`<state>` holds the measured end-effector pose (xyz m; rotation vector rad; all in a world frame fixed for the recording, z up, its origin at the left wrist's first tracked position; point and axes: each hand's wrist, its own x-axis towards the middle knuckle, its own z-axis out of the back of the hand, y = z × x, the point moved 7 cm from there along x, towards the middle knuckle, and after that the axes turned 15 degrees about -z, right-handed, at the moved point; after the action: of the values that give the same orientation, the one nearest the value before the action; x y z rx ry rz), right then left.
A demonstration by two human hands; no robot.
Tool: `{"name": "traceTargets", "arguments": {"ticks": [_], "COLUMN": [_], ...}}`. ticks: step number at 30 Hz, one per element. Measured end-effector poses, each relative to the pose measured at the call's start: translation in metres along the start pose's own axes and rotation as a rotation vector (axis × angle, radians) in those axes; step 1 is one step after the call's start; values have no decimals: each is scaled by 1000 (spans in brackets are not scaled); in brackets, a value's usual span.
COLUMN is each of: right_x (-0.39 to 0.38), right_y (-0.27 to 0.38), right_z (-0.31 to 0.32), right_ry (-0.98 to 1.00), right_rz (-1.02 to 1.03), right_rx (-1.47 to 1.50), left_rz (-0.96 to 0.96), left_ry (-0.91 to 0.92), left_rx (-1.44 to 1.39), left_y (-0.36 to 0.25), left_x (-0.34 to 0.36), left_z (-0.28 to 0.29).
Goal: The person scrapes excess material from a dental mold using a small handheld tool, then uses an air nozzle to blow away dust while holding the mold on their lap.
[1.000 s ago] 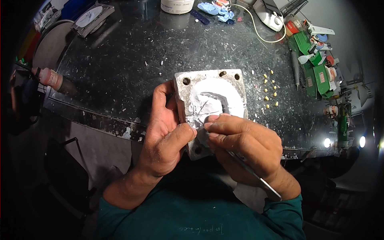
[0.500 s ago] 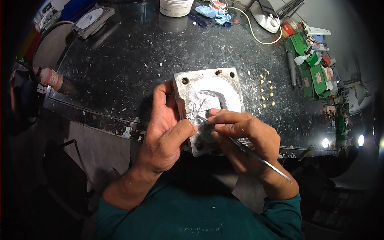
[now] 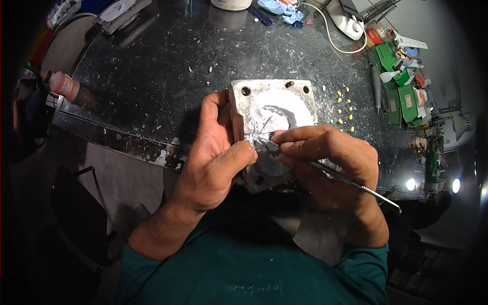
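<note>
A denture flask half, a squarish metal block with corner holes, is filled with white plaster that has a dark curved groove. My left hand grips its left side, thumb on the near left edge and fingers behind. In my right hand is a thin metal carving tool, held like a pen. Its tip rests at the plaster beside my left thumb, partly hidden by the fingers. The tool's other end sticks out past my right wrist, toward the lower right.
Several small yellowish artificial teeth lie in rows on the dark, speckled bench. Green articulators line the right side. At the back are a white tub, blue scraps and a white corded device. A pinkish bottle stands left.
The flask half and both hands have shifted slightly right and away in the picture. My right hand has turned, so the tool's rear end now points farther right. Both grips are unchanged.
</note>
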<state>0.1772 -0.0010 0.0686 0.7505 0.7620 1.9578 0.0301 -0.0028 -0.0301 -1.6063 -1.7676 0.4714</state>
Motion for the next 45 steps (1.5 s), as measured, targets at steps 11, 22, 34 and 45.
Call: {"name": "traceTargets", "arguments": {"ticks": [11,22,34,45], "right_x": [6,6,-11,-2], "right_y": [10,14,-22,-12], "right_z": [0,-1,4,6], "right_ry": [41,50,-15,42], "right_rz": [26,36,84,41], "right_rx": [-110,-170,100,45], "left_rz": [17,-31,-18,-1], "left_ry": [-27,-53,-52,-67], "left_rx": [-9,8,18,37], "left_y": [1,3,4,4], "left_x": [0,-2,1,1], "left_z": [0,2,3,4]}}
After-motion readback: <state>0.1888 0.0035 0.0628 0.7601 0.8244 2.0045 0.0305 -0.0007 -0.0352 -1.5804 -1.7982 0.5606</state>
